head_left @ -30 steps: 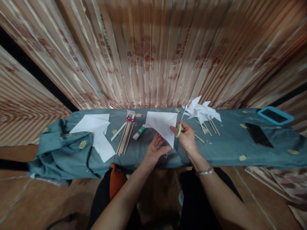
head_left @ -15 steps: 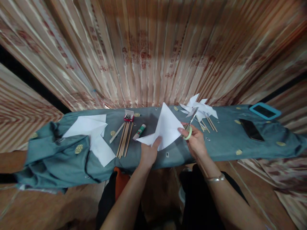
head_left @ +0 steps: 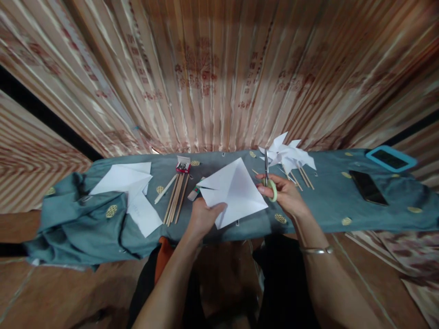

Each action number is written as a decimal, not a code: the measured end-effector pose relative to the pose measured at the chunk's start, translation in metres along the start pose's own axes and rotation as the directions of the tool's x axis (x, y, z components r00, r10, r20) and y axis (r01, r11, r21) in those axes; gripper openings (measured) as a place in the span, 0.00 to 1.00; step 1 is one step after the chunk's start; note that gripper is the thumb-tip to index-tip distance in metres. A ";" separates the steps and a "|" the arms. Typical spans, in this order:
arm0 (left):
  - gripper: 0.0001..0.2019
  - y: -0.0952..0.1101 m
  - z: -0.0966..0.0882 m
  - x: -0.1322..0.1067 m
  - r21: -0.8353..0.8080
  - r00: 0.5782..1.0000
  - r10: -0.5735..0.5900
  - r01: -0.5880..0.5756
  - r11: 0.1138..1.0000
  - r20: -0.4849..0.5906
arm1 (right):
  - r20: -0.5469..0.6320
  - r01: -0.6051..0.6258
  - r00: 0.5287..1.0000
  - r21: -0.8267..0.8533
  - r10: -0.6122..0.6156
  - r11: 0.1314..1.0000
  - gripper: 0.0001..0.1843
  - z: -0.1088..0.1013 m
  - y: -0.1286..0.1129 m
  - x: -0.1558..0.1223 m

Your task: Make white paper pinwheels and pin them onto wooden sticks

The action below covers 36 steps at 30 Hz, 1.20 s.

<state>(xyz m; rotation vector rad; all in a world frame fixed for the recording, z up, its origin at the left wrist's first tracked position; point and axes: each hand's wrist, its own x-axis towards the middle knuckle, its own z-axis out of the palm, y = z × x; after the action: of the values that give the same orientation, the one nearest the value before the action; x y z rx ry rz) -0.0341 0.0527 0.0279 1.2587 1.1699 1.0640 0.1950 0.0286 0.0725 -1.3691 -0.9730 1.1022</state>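
Note:
My left hand (head_left: 203,216) pinches the near corner of a creased white square of paper (head_left: 235,189), holding it above the teal cloth-covered bench (head_left: 318,205). My right hand (head_left: 286,194) grips green-handled scissors (head_left: 268,179) just right of the paper, blades pointing away from me. The blades do not touch the paper.
Finished white paper pinwheels (head_left: 287,156) on sticks lie behind the scissors. Wooden sticks (head_left: 175,197), a small red box (head_left: 183,165) and a glue stick (head_left: 194,193) lie left of the paper, with more white sheets (head_left: 132,187) further left. A dark phone (head_left: 368,187) and a blue-cased device (head_left: 391,158) lie at right.
My left hand has taken up the paper from the bench, turned it and now holds it by its near corner. My right hand with the scissors has drawn slightly right.

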 end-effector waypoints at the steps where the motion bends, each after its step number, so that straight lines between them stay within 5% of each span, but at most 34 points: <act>1: 0.11 0.000 -0.002 0.000 0.007 1.000 -0.003 0.003 1.000 -0.007 | -0.001 0.004 1.000 0.015 -0.004 1.000 0.25 0.001 0.000 0.002; 12: 0.12 0.008 -0.011 0.002 0.041 0.997 -0.057 0.056 0.998 0.047 | 0.091 -0.071 0.994 0.042 0.067 0.997 0.26 0.014 0.011 0.009; 17: 0.13 0.015 -0.010 0.005 -0.062 0.986 -0.168 0.168 0.984 0.008 | -0.021 -0.049 0.998 0.125 0.052 0.991 0.25 0.019 0.022 0.017; 25: 0.12 0.005 0.006 0.017 -0.148 0.984 -0.178 0.174 0.974 -0.015 | -0.152 -0.013 0.987 0.302 0.062 0.953 0.23 0.019 0.048 0.031; 32: 0.11 0.001 0.010 0.036 -0.190 0.979 -0.124 0.093 0.977 -0.160 | -0.001 -0.074 0.997 0.255 0.077 0.964 0.23 0.011 0.059 0.034; 36: 0.12 0.005 0.002 0.049 -0.209 0.953 -0.069 0.006 0.978 -0.294 | 0.228 -0.103 0.971 0.105 0.077 0.989 0.26 0.001 0.063 0.024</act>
<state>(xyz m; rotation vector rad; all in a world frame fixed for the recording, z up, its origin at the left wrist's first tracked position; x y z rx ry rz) -0.0256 0.1011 0.0300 0.9303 1.2667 1.3454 0.1986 0.0465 0.0076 -1.2227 -0.9980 1.3834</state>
